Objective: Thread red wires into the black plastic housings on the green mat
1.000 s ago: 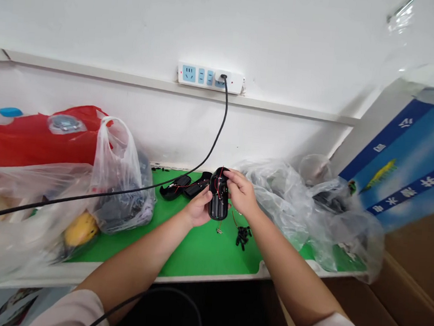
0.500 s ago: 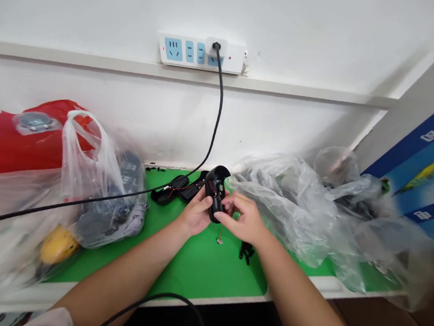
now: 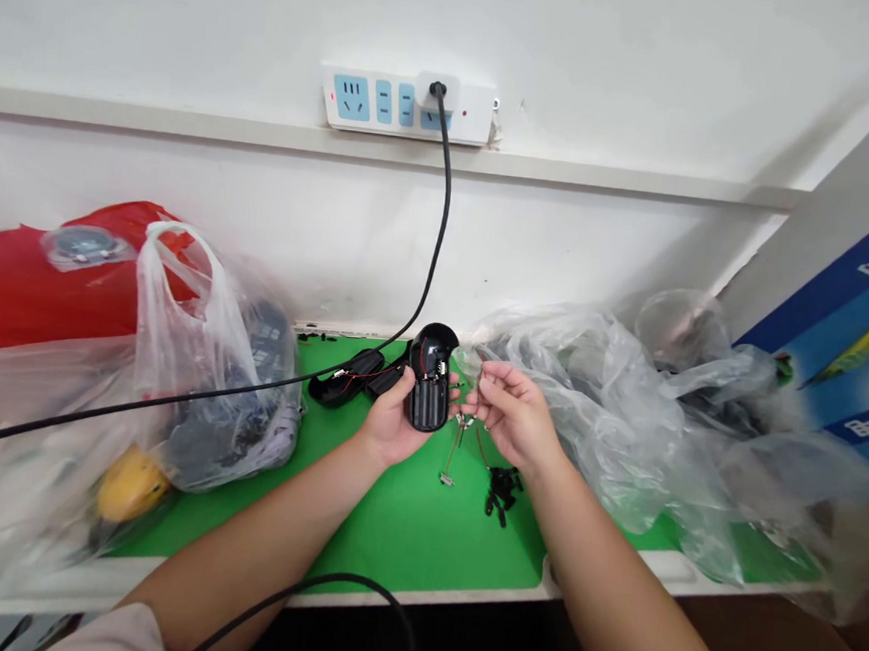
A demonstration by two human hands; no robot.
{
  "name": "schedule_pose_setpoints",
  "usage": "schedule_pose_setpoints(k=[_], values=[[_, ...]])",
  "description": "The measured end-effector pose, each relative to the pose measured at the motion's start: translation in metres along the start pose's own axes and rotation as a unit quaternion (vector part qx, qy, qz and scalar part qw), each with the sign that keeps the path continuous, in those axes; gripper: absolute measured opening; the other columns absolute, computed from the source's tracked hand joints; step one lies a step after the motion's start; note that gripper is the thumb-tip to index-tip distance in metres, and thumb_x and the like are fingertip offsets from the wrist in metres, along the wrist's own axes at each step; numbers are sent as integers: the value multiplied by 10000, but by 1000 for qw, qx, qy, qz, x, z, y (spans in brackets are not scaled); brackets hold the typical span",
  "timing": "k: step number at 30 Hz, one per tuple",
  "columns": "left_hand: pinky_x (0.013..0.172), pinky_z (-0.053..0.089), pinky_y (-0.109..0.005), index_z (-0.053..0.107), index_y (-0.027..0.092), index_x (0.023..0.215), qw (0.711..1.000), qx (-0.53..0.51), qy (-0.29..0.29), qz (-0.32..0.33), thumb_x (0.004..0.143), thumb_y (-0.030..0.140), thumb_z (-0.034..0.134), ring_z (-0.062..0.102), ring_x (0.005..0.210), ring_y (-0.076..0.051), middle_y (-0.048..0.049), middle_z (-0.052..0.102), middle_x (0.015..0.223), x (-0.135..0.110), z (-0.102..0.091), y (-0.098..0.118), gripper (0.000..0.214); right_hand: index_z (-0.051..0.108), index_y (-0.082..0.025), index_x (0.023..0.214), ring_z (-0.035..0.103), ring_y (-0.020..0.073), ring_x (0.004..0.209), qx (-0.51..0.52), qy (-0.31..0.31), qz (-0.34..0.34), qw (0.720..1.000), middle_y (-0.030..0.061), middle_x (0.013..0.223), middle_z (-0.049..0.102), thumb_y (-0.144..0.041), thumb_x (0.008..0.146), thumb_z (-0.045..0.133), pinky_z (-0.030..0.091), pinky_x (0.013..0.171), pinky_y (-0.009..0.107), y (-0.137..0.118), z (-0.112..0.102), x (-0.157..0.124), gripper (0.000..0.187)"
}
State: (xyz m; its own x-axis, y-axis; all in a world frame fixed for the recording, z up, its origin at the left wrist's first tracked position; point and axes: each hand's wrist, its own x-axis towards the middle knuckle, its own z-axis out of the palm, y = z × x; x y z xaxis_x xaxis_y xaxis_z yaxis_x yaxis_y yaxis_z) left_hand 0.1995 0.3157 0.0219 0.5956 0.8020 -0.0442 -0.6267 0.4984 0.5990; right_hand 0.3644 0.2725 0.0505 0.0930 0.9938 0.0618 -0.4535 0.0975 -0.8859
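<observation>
Black oval plastic casing (image 3: 428,377) rests open-side up in the left hand (image 3: 394,421), its battery bays empty; the right hand (image 3: 512,416) pinches thin dangling wires (image 3: 458,446), while small black screws (image 3: 503,491) remain loose on the green mat (image 3: 418,535)

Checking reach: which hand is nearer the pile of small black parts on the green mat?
Right hand, just beyond the small black parts; left hand farther off, to their left.
</observation>
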Motion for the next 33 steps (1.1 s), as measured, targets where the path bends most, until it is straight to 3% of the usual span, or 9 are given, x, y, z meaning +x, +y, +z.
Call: schedule_pose_setpoints(k=[2,4,7,11,14,20,25,29,33], values=[[913,489,-430,602,152,1160,1000,-10,6,-15,889,489,491,641,1007,-253,-116,649,1158,-1,2,2,446,598,-218,917,522,96,525,37,14,19,999,-32,662,550,-274,660,765,476,465,238,-4,-4,3,310],[904,494,-438,597,160,1169,1000,-9,14,-20,901,473,471,650,988,-254,-116,644,1171,-2,4,3,431,593,-210,881,409,62,452,38,33,21,999,-47,630,506,-258,651,758,327,357,181,-6,-6,4,287],[866,511,-433,587,177,1176,1000,10,22,-4,901,446,484,665,942,-247,-113,632,1195,-3,6,2,398,588,-210,859,298,58,400,-33,52,-3,998,-68,538,418,-334,717,707,203,330,181,-2,-7,4,223],[817,531,-424,561,224,1195,999,44,13,29,858,371,580,672,906,-235,-93,621,1211,-4,6,-1,367,619,-199,838,448,104,473,-218,57,-108,968,-22,585,524,-399,741,693,372,435,239,8,-5,3,235],[853,522,-427,575,239,1182,996,74,-4,47,815,304,645,651,987,-250,-82,625,1205,-4,4,-5,380,619,-193,771,539,141,568,-296,47,-159,941,23,683,608,-398,759,671,452,531,282,16,-4,3,212],[931,482,-390,552,244,1292,982,168,-27,77,711,209,747,526,1204,-290,-96,542,1346,-4,4,-13,614,486,-200,602,474,115,485,-285,66,-129,948,-26,545,511,-335,712,667,400,462,251,21,4,3,251],[1071,361,-372,581,265,1277,957,258,-34,124,681,189,774,469,1274,-262,-59,538,1362,-3,4,-15,631,600,-177,649,531,136,546,-279,117,-101,948,-6,621,611,-199,621,609,450,554,274,24,6,4,37],[1081,352,-388,566,276,1296,938,319,-30,132,670,175,781,485,1260,-266,-60,545,1352,-2,1,-18,669,667,-164,741,596,177,635,-251,157,-98,950,19,712,680,-155,567,561,483,621,299,32,5,5,204],[1097,336,-395,550,266,1311,920,360,-28,151,673,178,779,464,1279,-267,-72,512,1379,0,-3,-22,683,667,-152,733,598,186,637,-257,174,-109,944,27,713,685,-143,529,529,479,617,297,36,4,5,247]])
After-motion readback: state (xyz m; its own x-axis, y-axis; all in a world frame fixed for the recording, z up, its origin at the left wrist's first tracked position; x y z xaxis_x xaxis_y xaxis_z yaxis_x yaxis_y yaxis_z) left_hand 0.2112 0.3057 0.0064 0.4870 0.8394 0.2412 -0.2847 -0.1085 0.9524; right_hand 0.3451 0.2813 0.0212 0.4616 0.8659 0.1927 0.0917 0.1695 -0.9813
